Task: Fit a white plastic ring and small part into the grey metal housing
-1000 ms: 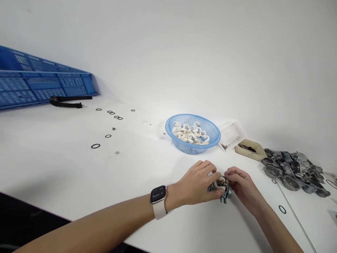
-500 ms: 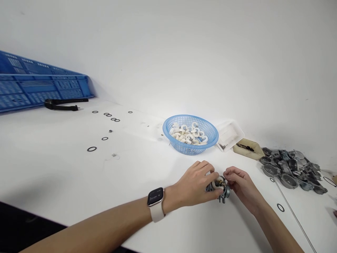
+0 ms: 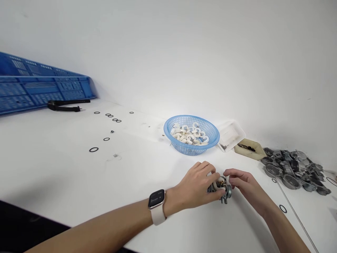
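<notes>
Fingers (image 3: 213,177) of the left hand (image 3: 196,186) close around the small metal assembly (image 3: 222,188) low over the bench (image 3: 79,175); right hand (image 3: 243,186) pinches its top. Best to keep the left grip steady and let the right fingertips work gently.

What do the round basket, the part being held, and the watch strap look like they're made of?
Basket: light blue moulded plastic, by its open lattice wall. Part between the left hand and right hand: apparently cast metal, dull grey with a brassy centre. Watch strap: probably pale matte silicone, smooth and seamless.
</notes>
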Motion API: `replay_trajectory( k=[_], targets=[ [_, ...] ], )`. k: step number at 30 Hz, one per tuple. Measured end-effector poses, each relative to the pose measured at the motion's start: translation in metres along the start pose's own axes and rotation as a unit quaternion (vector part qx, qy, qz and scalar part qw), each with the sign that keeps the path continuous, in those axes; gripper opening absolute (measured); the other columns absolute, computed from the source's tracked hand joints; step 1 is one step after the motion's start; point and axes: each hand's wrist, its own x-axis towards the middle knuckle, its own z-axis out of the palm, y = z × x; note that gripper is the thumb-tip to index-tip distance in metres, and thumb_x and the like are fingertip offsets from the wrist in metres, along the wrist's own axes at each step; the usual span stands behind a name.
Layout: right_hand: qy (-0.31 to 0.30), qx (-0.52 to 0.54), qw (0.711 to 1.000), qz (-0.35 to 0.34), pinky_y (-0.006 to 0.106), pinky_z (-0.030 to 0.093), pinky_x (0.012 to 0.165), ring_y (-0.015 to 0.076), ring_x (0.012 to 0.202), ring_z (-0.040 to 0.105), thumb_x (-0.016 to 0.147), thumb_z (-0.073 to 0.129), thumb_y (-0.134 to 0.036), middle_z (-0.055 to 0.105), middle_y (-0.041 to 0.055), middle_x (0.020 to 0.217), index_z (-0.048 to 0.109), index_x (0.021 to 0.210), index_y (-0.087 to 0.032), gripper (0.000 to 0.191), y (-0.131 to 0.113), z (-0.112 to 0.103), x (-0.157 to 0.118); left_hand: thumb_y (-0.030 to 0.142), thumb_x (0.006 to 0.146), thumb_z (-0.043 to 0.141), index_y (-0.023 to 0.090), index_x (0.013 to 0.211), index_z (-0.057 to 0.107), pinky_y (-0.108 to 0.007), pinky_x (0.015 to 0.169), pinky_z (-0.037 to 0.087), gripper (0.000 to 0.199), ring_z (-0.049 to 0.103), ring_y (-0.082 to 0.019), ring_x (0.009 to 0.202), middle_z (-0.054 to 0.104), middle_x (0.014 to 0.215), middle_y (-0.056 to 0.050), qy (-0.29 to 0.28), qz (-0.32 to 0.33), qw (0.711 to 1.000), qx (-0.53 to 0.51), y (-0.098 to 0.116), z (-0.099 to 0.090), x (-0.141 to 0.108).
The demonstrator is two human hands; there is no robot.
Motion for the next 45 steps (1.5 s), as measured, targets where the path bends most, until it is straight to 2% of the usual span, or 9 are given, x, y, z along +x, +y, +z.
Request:
replay_trajectory(
  k=[4, 8, 16, 24, 34, 37, 40, 43, 45],
  targets=[
    [-0.051, -0.075, 0.996, -0.018, 0.039, 0.047, 0.086, 0.0234, 0.092, 0.057, 0.076, 0.075, -0.044, 0.061, 0.0036, 0.099, 0.071, 0.111, -0.028, 0.038, -0.003, -0.008, -0.004, 0.047, 0.091, 0.062, 0.02, 0.098, 0.064, -0.034, 0.074, 0.043, 0.028, 0.058, -0.02, 0.088, 0.065, 0.093, -0.003, -0.002, -0.005, 1.0, -0.005, 0.001, 0.001, 0.0],
    [-0.075, -0.117, 0.987, -0.084, 0.04, 0.049, 0.089, 0.0261, 0.105, 0.056, 0.081, 0.072, -0.042, 0.062, 0.0057, 0.111, 0.067, 0.113, -0.029, 0.035, -0.003, -0.008, -0.004, 0.048, 0.091, 0.063, 0.019, 0.099, 0.064, -0.034, 0.072, 0.042, 0.03, 0.059, -0.02, 0.088, 0.065, 0.094, -0.003, -0.008, -0.004, 1.0, -0.003, 0.0, 0.001, -0.001],
    [-0.047, -0.172, 0.971, -0.161, 0.041, 0.048, 0.088, 0.0272, 0.108, 0.059, 0.085, 0.069, -0.038, 0.065, 0.0056, 0.116, 0.071, 0.099, -0.03, 0.016, -0.003, -0.003, -0.005, 0.05, 0.093, 0.06, 0.019, 0.098, 0.063, -0.034, 0.073, 0.043, 0.031, 0.059, -0.02, 0.088, 0.065, 0.093, -0.003, -0.001, -0.007, 1.0, -0.014, 0.0, 0.0, -0.001],
    [-0.006, -0.215, 0.961, -0.175, 0.044, 0.049, 0.091, 0.0252, 0.095, 0.061, 0.084, 0.071, -0.039, 0.07, 0.0027, 0.1, 0.066, 0.111, -0.032, 0.028, -0.007, -0.001, -0.014, 0.049, 0.094, 0.06, 0.019, 0.099, 0.062, -0.034, 0.073, 0.042, 0.03, 0.059, -0.02, 0.088, 0.065, 0.092, -0.004, -0.016, -0.003, 1.0, -0.013, 0.0, -0.001, -0.001],
    [0.012, -0.219, 0.959, -0.18, 0.044, 0.051, 0.09, 0.0253, 0.094, 0.061, 0.085, 0.069, -0.038, 0.069, 0.0031, 0.1, 0.067, 0.11, -0.032, 0.026, -0.006, 0.0, -0.014, 0.049, 0.095, 0.058, 0.02, 0.101, 0.062, -0.034, 0.073, 0.042, 0.031, 0.058, -0.02, 0.087, 0.064, 0.092, -0.003, -0.013, -0.001, 1.0, -0.024, -0.001, -0.001, -0.002],
    [-0.023, -0.223, 0.957, -0.182, 0.047, 0.049, 0.1, 0.0273, 0.109, 0.059, 0.084, 0.07, -0.034, 0.065, 0.0038, 0.118, 0.061, 0.122, -0.034, 0.04, -0.004, 0.0, -0.016, 0.056, 0.096, 0.052, 0.02, 0.105, 0.062, -0.035, 0.074, 0.042, 0.039, 0.058, -0.021, 0.089, 0.065, 0.094, -0.005, -0.014, -0.004, 1.0, -0.023, -0.002, -0.003, -0.002],
    [-0.054, -0.223, 0.956, -0.181, 0.049, 0.045, 0.107, 0.0297, 0.124, 0.053, 0.078, 0.075, -0.029, 0.057, 0.0046, 0.137, 0.051, 0.136, -0.035, 0.063, -0.001, 0.008, -0.016, 0.052, 0.102, 0.04, 0.019, 0.11, 0.061, -0.035, 0.075, 0.042, 0.04, 0.057, -0.021, 0.089, 0.065, 0.095, -0.006, -0.027, -0.011, 0.999, -0.023, -0.005, -0.008, -0.001],
    [-0.034, -0.215, 0.958, -0.185, 0.049, 0.047, 0.106, 0.0308, 0.122, 0.057, 0.074, 0.075, -0.025, 0.062, 0.0061, 0.13, 0.054, 0.135, -0.033, 0.065, 0.003, 0.018, -0.013, 0.044, 0.107, 0.029, 0.019, 0.109, 0.061, -0.035, 0.075, 0.042, 0.041, 0.057, -0.021, 0.087, 0.065, 0.092, -0.006, -0.042, -0.009, 0.999, -0.01, -0.011, -0.011, -0.001],
    [-0.003, -0.217, 0.957, -0.192, 0.047, 0.05, 0.102, 0.0306, 0.116, 0.061, 0.071, 0.077, -0.025, 0.067, 0.0062, 0.123, 0.057, 0.131, -0.031, 0.064, 0.006, 0.015, -0.01, 0.044, 0.107, 0.027, 0.019, 0.106, 0.062, -0.034, 0.073, 0.042, 0.043, 0.059, -0.021, 0.084, 0.065, 0.089, -0.005, -0.054, 0.001, 0.999, 0.003, -0.014, -0.012, -0.002]
  ],
)
